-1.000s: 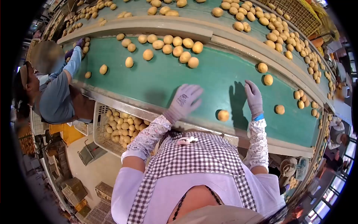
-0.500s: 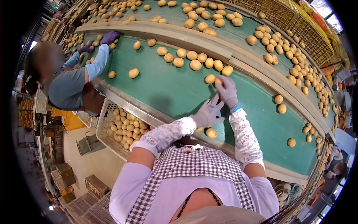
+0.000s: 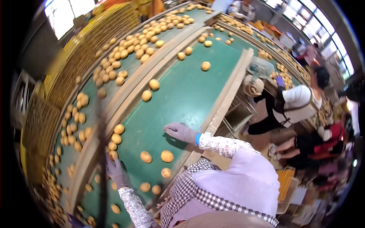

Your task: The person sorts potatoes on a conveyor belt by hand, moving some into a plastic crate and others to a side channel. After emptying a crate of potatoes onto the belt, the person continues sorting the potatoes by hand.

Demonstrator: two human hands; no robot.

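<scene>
My right hand (image 3: 180,132), in a pale purple glove with a blue cuff, lies flat on the green conveyor belt (image 3: 182,95), fingers spread and holding nothing. Two potatoes (image 3: 146,156) (image 3: 167,155) lie just below it on the belt. My left hand (image 3: 115,171), gloved the same, reaches toward the belt's far edge. Its fingertips are at a potato (image 3: 113,155) in a short row along the divider (image 3: 125,102). More potatoes (image 3: 165,173) lie closer to my checked apron (image 3: 190,190).
A second, higher belt (image 3: 114,81) beyond the divider carries many potatoes. Yellow wire crates (image 3: 95,34) stand behind it. Another worker (image 3: 300,98) in a white shirt, with a purple glove, stands further along the line. A dark pole (image 3: 102,159) crosses near my left hand.
The view has swung right, so the belt now runs up the picture. My hands have moved apart: the right lies flat mid-belt, the left is out at the divider.
</scene>
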